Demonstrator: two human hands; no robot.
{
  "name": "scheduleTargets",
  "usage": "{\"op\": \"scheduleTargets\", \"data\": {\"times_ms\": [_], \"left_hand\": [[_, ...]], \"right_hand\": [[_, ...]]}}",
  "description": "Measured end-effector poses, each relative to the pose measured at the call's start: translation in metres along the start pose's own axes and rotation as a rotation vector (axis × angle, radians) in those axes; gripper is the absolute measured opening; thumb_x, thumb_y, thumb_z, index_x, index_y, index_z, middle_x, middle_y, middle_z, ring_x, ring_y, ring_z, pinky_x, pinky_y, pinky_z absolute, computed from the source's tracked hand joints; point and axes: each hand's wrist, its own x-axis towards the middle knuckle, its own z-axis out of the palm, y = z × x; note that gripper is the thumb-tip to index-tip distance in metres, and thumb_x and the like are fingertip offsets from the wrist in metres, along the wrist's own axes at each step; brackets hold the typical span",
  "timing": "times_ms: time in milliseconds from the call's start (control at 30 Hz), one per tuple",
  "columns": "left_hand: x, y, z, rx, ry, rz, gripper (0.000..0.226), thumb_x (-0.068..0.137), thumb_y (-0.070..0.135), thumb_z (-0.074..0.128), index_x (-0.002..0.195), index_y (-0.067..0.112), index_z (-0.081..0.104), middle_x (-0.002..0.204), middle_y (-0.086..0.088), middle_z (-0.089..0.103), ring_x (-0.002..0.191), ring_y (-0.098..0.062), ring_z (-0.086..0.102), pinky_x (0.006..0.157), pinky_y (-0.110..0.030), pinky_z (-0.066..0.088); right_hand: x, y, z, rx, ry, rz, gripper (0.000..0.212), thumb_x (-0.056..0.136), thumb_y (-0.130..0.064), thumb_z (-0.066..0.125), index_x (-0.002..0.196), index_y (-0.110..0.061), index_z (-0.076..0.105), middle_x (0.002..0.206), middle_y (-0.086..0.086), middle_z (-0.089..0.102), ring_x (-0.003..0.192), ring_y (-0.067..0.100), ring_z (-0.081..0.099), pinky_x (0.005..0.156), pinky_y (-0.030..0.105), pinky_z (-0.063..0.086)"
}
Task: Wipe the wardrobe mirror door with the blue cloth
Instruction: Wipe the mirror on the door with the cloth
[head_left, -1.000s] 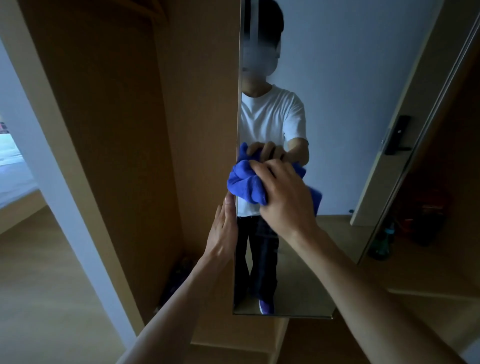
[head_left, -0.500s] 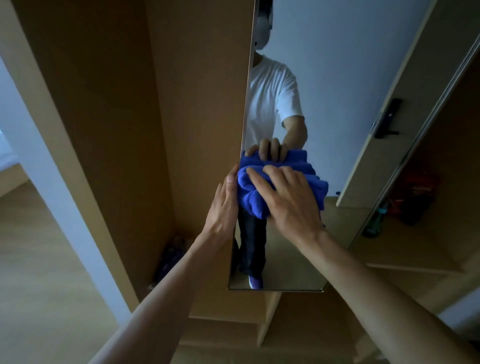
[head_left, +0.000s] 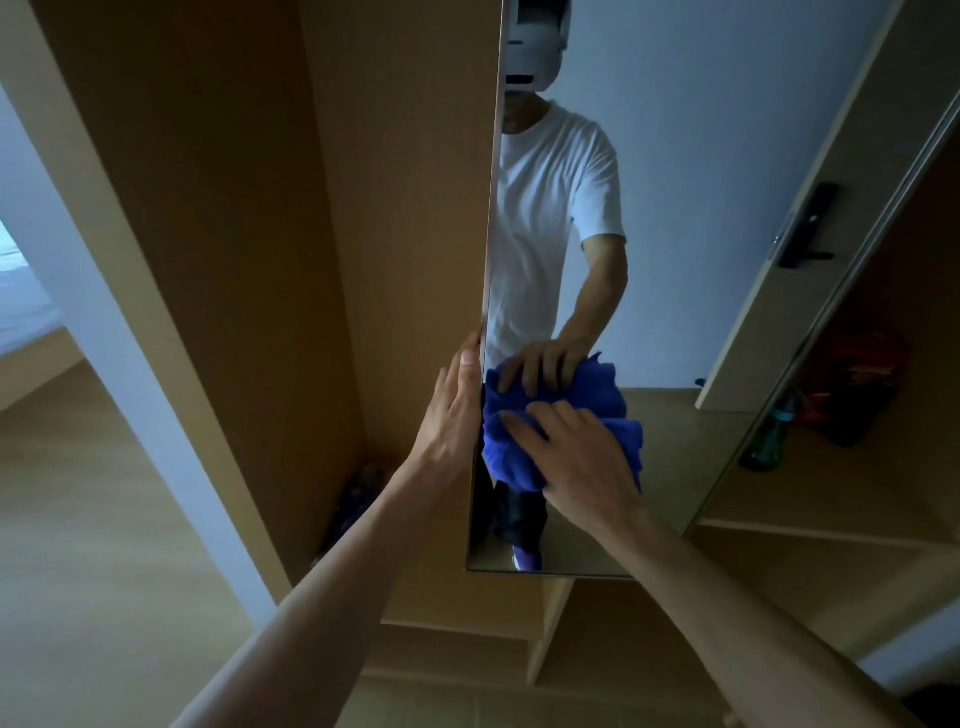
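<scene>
Two bare hands meet a tall wardrobe mirror door (head_left: 675, 156). The right hand (head_left: 582, 467) presses a bunched blue cloth (head_left: 504, 457) against the lower glass near its left edge, fingers spread and nearly straight rather than curled round it. The left hand (head_left: 452, 410) rests along the door's left edge, fingers straight, holding nothing.
</scene>
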Motion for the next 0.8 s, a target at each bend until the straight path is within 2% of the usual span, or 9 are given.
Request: {"op": "scheduleTargets", "data": {"times_ms": [167, 300, 367, 433, 467, 533, 633, 800], "left_hand": [[0.002, 0.006, -0.003, -0.033, -0.005, -0.059, 0.06, 0.107, 0.058, 0.012, 0.159, 0.034, 0.031, 0.16, -0.001, 0.041, 0.146, -0.023, 0.04, 0.121, -0.052, 0.032], [0.001, 0.014, -0.006, -0.053, -0.016, -0.107, 0.07, 0.098, 0.073, 0.015, 0.15, 0.036, 0.044, 0.15, 0.001, 0.054, 0.137, -0.024, 0.051, 0.117, -0.052, 0.037], [0.0, 0.016, -0.008, -0.057, -0.021, -0.117, 0.074, 0.093, 0.078, 0.016, 0.149, 0.04, 0.045, 0.149, 0.002, 0.054, 0.137, -0.024, 0.052, 0.117, -0.052, 0.037], [-0.001, 0.018, -0.009, -0.051, -0.02, -0.11, 0.059, 0.092, 0.079, 0.016, 0.135, 0.057, 0.05, 0.143, 0.005, 0.058, 0.132, -0.022, 0.055, 0.115, -0.052, 0.04], [-0.001, 0.018, -0.009, -0.042, -0.022, -0.114, 0.046, 0.092, 0.079, 0.016, 0.121, 0.069, 0.05, 0.139, 0.007, 0.06, 0.129, -0.021, 0.057, 0.114, -0.052, 0.041], [-0.001, 0.017, -0.01, -0.03, -0.02, -0.113, 0.033, 0.094, 0.077, 0.016, 0.098, 0.08, 0.048, 0.13, 0.012, 0.062, 0.125, -0.02, 0.059, 0.112, -0.051, 0.043], [-0.002, 0.02, -0.01, -0.016, -0.001, -0.114, 0.033, 0.102, 0.068, 0.017, 0.099, 0.072, 0.05, 0.123, 0.015, 0.062, 0.122, -0.018, 0.06, 0.112, -0.05, 0.043], [0.0, 0.019, -0.007, -0.019, 0.01, -0.13, 0.033, 0.107, 0.058, 0.02, 0.104, 0.048, 0.052, 0.115, 0.009, 0.063, 0.117, -0.026, 0.062, 0.108, -0.052, 0.045]], "right_hand": [[0.028, 0.04, -0.06, 0.062, 0.187, 0.088, 0.063, 0.073, -0.002, 0.072, 0.135, -0.01, 0.058, 0.112, 0.012, 0.061, 0.091, 0.032, 0.054, 0.071, 0.044, 0.045], [0.057, 0.065, -0.109, 0.045, 0.278, 0.082, 0.054, 0.081, -0.006, 0.047, 0.133, -0.008, 0.059, 0.108, 0.015, 0.062, 0.092, 0.038, 0.055, 0.079, 0.051, 0.045], [0.066, 0.07, -0.124, 0.014, 0.322, 0.083, 0.054, 0.08, -0.006, 0.045, 0.132, -0.008, 0.059, 0.106, 0.015, 0.062, 0.093, 0.038, 0.055, 0.077, 0.052, 0.045], [0.071, 0.068, -0.13, -0.012, 0.342, 0.079, 0.054, 0.078, -0.003, 0.049, 0.131, -0.009, 0.06, 0.105, 0.014, 0.062, 0.092, 0.038, 0.054, 0.075, 0.051, 0.045], [0.072, 0.066, -0.13, -0.02, 0.348, 0.067, 0.054, 0.079, -0.002, 0.05, 0.131, -0.009, 0.06, 0.105, 0.014, 0.062, 0.091, 0.037, 0.054, 0.074, 0.05, 0.045], [0.07, 0.062, -0.124, -0.026, 0.355, 0.055, 0.051, 0.082, -0.005, 0.047, 0.131, -0.009, 0.06, 0.105, 0.014, 0.062, 0.089, 0.036, 0.053, 0.074, 0.049, 0.043], [0.066, 0.057, -0.11, -0.013, 0.369, 0.051, 0.049, 0.085, -0.012, 0.046, 0.132, -0.012, 0.059, 0.108, 0.011, 0.061, 0.09, 0.034, 0.052, 0.074, 0.046, 0.042], [0.049, 0.046, -0.062, -0.016, 0.302, -0.055, 0.049, 0.085, -0.017, 0.063, 0.134, -0.014, 0.054, 0.115, 0.007, 0.058, 0.094, 0.029, 0.049, 0.077, 0.041, 0.039]]}}
